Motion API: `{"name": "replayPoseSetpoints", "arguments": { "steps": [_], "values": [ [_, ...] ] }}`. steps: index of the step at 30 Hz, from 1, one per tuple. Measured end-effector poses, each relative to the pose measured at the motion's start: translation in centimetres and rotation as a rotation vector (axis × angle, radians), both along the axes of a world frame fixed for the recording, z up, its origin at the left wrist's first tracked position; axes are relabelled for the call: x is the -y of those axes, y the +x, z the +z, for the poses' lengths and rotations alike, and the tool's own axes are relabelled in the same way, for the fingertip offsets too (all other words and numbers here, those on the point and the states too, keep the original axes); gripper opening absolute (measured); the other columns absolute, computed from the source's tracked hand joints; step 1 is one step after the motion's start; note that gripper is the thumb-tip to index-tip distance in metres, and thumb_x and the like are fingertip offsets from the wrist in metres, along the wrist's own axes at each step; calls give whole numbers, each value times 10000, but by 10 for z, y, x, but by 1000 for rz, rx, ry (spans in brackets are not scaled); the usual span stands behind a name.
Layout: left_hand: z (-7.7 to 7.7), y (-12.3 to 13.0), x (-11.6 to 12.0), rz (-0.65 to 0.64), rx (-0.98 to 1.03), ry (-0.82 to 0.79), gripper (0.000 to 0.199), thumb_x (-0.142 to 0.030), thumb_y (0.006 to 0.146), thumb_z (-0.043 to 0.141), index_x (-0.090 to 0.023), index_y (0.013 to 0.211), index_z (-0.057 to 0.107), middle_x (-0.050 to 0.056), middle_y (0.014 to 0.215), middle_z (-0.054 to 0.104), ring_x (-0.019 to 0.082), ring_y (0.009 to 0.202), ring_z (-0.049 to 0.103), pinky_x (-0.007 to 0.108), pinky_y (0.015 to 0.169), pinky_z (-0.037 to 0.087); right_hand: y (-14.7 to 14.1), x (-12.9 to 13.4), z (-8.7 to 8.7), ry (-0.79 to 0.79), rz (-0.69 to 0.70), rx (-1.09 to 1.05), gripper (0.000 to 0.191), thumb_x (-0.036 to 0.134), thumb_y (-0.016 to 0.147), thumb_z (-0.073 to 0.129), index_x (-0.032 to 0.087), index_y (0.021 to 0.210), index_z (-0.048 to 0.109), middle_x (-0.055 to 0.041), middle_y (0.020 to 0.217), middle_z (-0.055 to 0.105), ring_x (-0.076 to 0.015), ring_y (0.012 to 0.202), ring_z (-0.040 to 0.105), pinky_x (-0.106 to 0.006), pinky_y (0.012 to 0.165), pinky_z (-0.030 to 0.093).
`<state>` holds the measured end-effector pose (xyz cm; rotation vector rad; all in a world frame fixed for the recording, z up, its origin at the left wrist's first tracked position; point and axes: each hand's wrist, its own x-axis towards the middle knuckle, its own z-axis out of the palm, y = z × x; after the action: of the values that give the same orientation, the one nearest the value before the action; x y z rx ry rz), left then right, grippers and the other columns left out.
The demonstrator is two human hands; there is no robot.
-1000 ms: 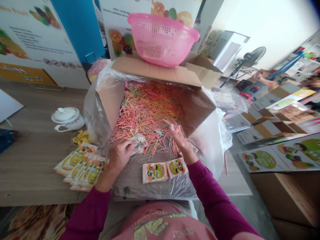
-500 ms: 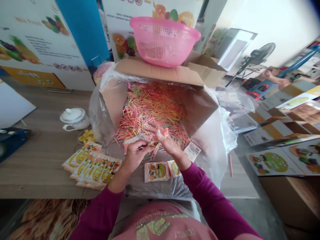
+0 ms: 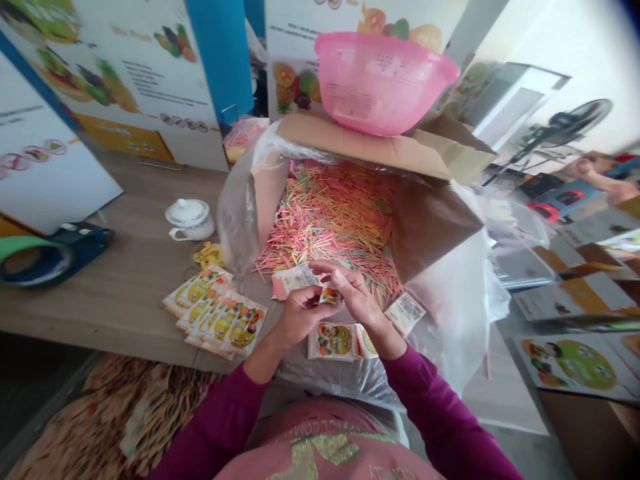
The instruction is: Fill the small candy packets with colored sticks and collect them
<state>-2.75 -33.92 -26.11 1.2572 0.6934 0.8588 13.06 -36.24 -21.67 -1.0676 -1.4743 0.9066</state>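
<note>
A small printed packet (image 3: pixel 330 295) is pinched in my left hand (image 3: pixel 299 317), its colourful face turned up. My right hand (image 3: pixel 356 293) curls over from the other side, its thumb and fingers closed at the packet's upper right edge. Whether stick pieces lie inside those fingers is hidden. Just behind both hands, a large open cardboard box (image 3: pixel 435 230) holds a heap of thin pink, yellow and green sticks (image 3: pixel 335 220). Flat printed packets (image 3: pixel 333 341) lie in front of my wrists, and a paler packet (image 3: pixel 293 279) rests at the heap's near edge.
Fanned packets (image 3: pixel 220 313) lie left, near yellow rubber bands (image 3: pixel 209 255) and a lidded white pot (image 3: pixel 187 220). A tape dispenser (image 3: pixel 80 243) stands farther left. A pink basket (image 3: pixel 383 87) sits behind the box flap. Another person's arm (image 3: pixel 600 180) shows at far right.
My view has swung left, so the scene sits farther right. My right hand has come from spread fingers with pink sticks in the palm to bent fingers against the packet.
</note>
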Motion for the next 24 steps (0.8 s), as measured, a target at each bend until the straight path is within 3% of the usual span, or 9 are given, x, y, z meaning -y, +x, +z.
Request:
{"name": "replayPoseSetpoints", "arguments": {
  "steps": [2,6,8,10,13,15,19,21,24],
  "values": [
    [2,-25,12,34,-182,155,163,-336,798,756,-183,854,759,17,794,729,173,741,634,310,723,519,-5,8,-5,-3,-55,1,393,572,1013,564,326,1218,791,-54,1254,748,-260,1137,680,-438,1028,525],
    [-4,-86,32,198,-821,519,166,-224,887,632,-187,742,705,31,746,663,185,739,582,323,726,463,-21,25,-31,-18,-179,-22,254,443,962,684,282,1126,793,-46,1036,769,-217,951,700,-369,881,561],
    [-8,-110,37,252,-1086,640,147,-177,894,608,-187,807,725,73,844,692,236,856,615,358,793,476,-40,33,-46,-58,-90,56,230,390,976,651,234,1095,773,-49,959,757,-193,857,688,-337,809,559],
    [-8,-128,34,289,-1238,736,165,-193,911,605,-193,979,755,106,971,717,284,975,615,400,871,485,-65,40,-57,-101,93,228,228,318,979,618,206,1134,742,-68,1015,754,-201,902,686,-343,849,555],
    [-1,-155,9,415,-1289,848,238,-342,942,620,-195,1073,753,134,1086,719,322,1047,590,450,959,474,-100,43,-60,-143,322,530,335,243,952,618,178,1277,666,-126,1236,695,-249,1103,657,-389,998,520],
    [4,-179,-21,538,-1289,857,302,-404,959,590,-185,1093,749,149,1147,720,329,1082,591,469,1006,455,-115,40,-58,-166,368,667,390,215,952,599,157,1337,613,-161,1316,636,-266,1153,634,-402,1032,502],
    [1,-219,-73,554,-1234,582,276,-362,916,593,-175,1063,735,98,1035,767,258,951,659,387,928,490,-125,31,-58,-184,350,787,360,197,971,561,139,1323,604,-172,1276,621,-269,1114,633,-403,1004,510],
    [-9,-229,-81,530,-1167,468,216,-358,884,615,-191,960,727,50,933,764,210,835,657,322,816,497,-126,27,-60,-182,337,799,360,194,975,561,141,1328,601,-169,1279,623,-264,1115,632,-394,997,512],
    [-26,-233,-68,601,-1096,464,169,-354,857,624,-204,851,700,17,845,734,178,758,628,282,724,472,-131,25,-63,-162,334,824,344,175,971,568,138,1311,604,-167,1298,624,-260,1126,635,-385,997,519]
  ]
}}
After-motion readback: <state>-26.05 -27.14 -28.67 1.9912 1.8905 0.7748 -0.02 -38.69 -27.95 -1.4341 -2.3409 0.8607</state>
